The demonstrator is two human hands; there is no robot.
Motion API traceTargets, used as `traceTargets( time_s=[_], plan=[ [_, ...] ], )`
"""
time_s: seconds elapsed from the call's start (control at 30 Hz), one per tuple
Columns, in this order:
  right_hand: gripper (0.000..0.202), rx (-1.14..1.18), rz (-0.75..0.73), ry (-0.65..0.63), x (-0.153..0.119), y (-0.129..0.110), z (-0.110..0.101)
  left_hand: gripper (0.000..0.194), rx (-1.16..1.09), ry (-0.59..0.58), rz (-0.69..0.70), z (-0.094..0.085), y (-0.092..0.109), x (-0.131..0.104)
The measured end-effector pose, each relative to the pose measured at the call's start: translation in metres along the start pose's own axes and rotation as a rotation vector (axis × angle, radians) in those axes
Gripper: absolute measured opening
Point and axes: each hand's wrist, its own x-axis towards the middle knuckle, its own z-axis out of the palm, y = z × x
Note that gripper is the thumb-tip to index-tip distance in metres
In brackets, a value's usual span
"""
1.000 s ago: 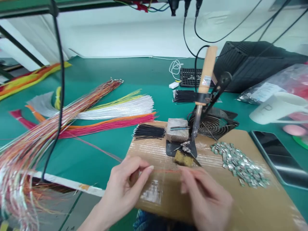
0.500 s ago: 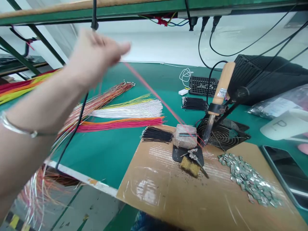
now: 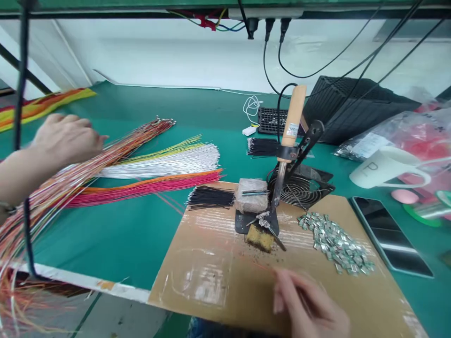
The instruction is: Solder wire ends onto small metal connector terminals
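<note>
Over the cardboard [image 3: 366, 305] on the bench [image 3: 102, 244], the right hand [image 3: 321, 311] pinches a thin red wire [image 3: 263, 267] that trails off leftward, too faint to follow throughout. The left hand [image 3: 68, 139] is at the mixed wire bundle [image 3: 141, 137], fingers curled; whether it grips anything, I cannot tell. The iron [image 3: 295, 115] leans behind the sponge [image 3: 260, 238].

Some details were lost.
The left hand [image 3: 70, 138] hid whatever lay beneath it; the near edge of view cut off the right hand [image 3: 312, 303], whose thin reddish wire [image 3: 264, 267] was blurred.
</note>
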Motion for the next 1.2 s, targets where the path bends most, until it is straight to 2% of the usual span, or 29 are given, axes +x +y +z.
traceTargets(
  time_s=[0.1, 0.17, 0.23, 0.4, 0.47, 0.53, 0.67, 0.83, 1.0, 1.2],
  plan=[
    [0.011, 0.014, -0.004, -0.093, 0.001, -0.002, 0.025, 0.029, -0.062, -0.004, -0.066, 0.021, 0.0, -0.016],
    [0.013, 0.006, 0.001, -0.119, 0.001, 0.001, 0.029, 0.03, -0.162, 0.005, -0.05, 0.03, 0.02, -0.03],
    [0.014, -0.006, 0.013, -0.132, 0.002, 0.005, 0.029, 0.027, -0.311, 0.008, 0.043, 0.035, 0.055, -0.048],
    [0.015, -0.037, 0.044, -0.16, 0.003, 0.007, 0.025, 0.031, -0.719, -0.065, 0.352, 0.035, 0.16, -0.104],
    [0.014, -0.046, 0.049, -0.171, 0.003, 0.007, 0.026, 0.029, -0.781, -0.083, 0.42, 0.036, 0.187, -0.116],
    [0.014, -0.052, 0.053, -0.177, 0.002, 0.007, 0.026, 0.027, -0.805, -0.091, 0.453, 0.038, 0.202, -0.12],
    [0.016, -0.054, 0.056, -0.187, 0.002, 0.007, 0.026, 0.027, -0.83, -0.086, 0.473, 0.045, 0.204, -0.117],
    [0.015, -0.042, 0.063, -0.209, 0.003, 0.006, 0.026, 0.028, -0.842, -0.055, 0.448, 0.045, 0.197, -0.12],
    [0.016, -0.041, 0.068, -0.233, 0.004, 0.004, 0.024, 0.029, -0.841, -0.068, 0.448, 0.046, 0.201, -0.124],
    [0.016, -0.04, 0.067, -0.252, 0.005, 0.004, 0.023, 0.028, -0.931, -0.01, 0.336, 0.034, 0.196, -0.125]
  ],
)
